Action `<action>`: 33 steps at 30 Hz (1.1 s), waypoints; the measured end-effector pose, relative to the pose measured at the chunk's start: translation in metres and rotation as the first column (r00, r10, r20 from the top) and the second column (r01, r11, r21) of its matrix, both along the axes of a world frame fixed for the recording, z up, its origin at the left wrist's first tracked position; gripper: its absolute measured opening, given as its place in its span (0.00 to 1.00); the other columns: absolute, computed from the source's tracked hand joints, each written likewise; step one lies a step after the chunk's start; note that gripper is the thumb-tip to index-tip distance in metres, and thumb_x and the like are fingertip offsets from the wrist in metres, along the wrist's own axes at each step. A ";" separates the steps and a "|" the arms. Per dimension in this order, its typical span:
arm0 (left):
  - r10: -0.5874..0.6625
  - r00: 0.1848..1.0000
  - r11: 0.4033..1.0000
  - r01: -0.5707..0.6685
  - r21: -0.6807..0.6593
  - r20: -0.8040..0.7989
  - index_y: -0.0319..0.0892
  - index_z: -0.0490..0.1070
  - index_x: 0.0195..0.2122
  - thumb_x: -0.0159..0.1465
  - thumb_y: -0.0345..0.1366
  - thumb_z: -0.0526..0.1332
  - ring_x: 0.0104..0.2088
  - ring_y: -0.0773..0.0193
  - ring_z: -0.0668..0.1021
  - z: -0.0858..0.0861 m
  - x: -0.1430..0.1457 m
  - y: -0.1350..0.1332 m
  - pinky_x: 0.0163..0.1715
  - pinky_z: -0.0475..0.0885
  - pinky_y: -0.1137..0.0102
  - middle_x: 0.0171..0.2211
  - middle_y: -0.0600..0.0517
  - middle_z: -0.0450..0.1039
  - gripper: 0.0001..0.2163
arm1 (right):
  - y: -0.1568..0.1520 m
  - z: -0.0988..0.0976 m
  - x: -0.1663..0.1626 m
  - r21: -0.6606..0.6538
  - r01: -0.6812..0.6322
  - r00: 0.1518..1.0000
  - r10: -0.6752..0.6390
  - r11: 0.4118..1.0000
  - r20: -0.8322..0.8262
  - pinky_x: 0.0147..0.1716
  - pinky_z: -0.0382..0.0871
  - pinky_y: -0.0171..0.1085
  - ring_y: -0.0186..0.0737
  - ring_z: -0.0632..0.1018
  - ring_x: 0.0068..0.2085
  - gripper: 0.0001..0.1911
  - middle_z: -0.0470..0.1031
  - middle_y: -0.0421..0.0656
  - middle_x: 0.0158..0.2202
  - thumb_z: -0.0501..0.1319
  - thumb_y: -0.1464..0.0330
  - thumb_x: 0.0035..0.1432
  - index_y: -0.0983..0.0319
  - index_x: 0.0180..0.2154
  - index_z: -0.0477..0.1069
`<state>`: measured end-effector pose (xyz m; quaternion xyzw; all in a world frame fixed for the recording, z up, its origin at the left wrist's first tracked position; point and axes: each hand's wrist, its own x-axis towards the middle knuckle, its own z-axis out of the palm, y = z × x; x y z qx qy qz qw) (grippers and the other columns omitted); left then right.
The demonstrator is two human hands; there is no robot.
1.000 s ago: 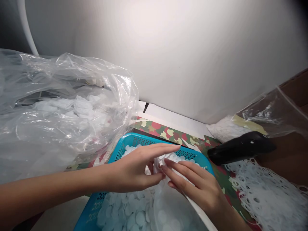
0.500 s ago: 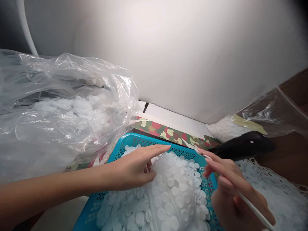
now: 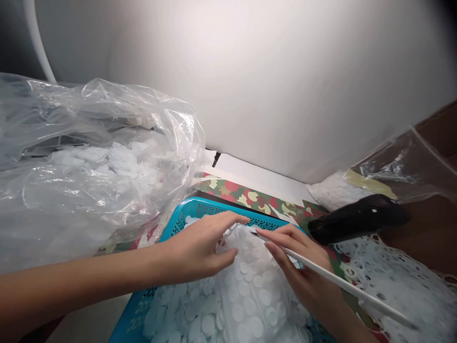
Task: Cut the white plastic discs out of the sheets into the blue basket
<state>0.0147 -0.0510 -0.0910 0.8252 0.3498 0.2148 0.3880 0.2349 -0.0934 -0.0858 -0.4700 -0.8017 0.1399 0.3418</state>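
A clear plastic bag [image 3: 246, 295] full of small white discs lies in a blue perforated basket [image 3: 185, 202], on top of many loose white discs [image 3: 185, 305]. My left hand [image 3: 205, 245] is at the bag's mouth, thumb and index finger apart, with the film at its fingers; the curled fingers behind are partly hidden. My right hand [image 3: 307, 262] grips a thin white pencil-like stick [image 3: 342, 281] with a dark tip. That tip and the right fingertips are at the bag's mouth, just right of my left fingers.
To the left spreads a large clear plastic bag [image 3: 89, 190] with white pieces inside. A black object [image 3: 357, 219] and a heap of white perforated scraps [image 3: 396, 281] lie at the right. Camouflage-patterned sheet [image 3: 250, 195] shows behind the basket, below a pale wall [image 3: 250, 95].
My right hand has moved left to the bag's mouth, bringing the stick across more flatly. My left index finger has bent slightly and the thumb has risen a little.
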 end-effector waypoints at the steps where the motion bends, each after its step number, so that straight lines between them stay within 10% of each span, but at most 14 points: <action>1: 0.009 1.000 1.000 -0.009 0.001 -0.013 0.46 0.60 0.57 0.62 0.32 0.57 0.33 0.65 0.74 -0.001 0.000 0.000 0.27 0.72 0.72 0.48 0.49 0.70 0.21 | 0.001 0.000 0.000 -0.027 -0.025 1.000 0.025 0.999 0.002 0.35 0.71 0.33 0.34 0.76 0.37 0.13 0.73 0.42 0.37 0.57 0.72 0.62 0.57 0.48 0.72; 19: 0.042 0.995 0.998 -0.037 0.053 -0.093 0.43 0.55 0.59 0.65 0.35 0.53 0.41 0.57 0.76 -0.013 -0.003 0.003 0.38 0.73 0.63 0.54 0.43 0.66 0.21 | 0.007 -0.012 0.005 -0.048 -0.170 0.968 0.176 0.984 0.177 0.41 0.76 0.34 0.36 0.79 0.42 0.14 0.78 0.43 0.43 0.58 0.71 0.62 0.57 0.49 0.73; 33: 0.052 0.999 0.985 -0.054 0.166 0.017 0.47 0.55 0.55 0.61 0.24 0.53 0.34 0.65 0.74 -0.006 0.004 -0.003 0.28 0.72 0.72 0.50 0.47 0.64 0.22 | 0.015 -0.011 0.006 -0.029 -0.182 0.887 0.177 0.983 0.426 0.37 0.77 0.31 0.35 0.81 0.41 0.19 0.72 0.42 0.54 0.57 0.74 0.61 0.52 0.52 0.70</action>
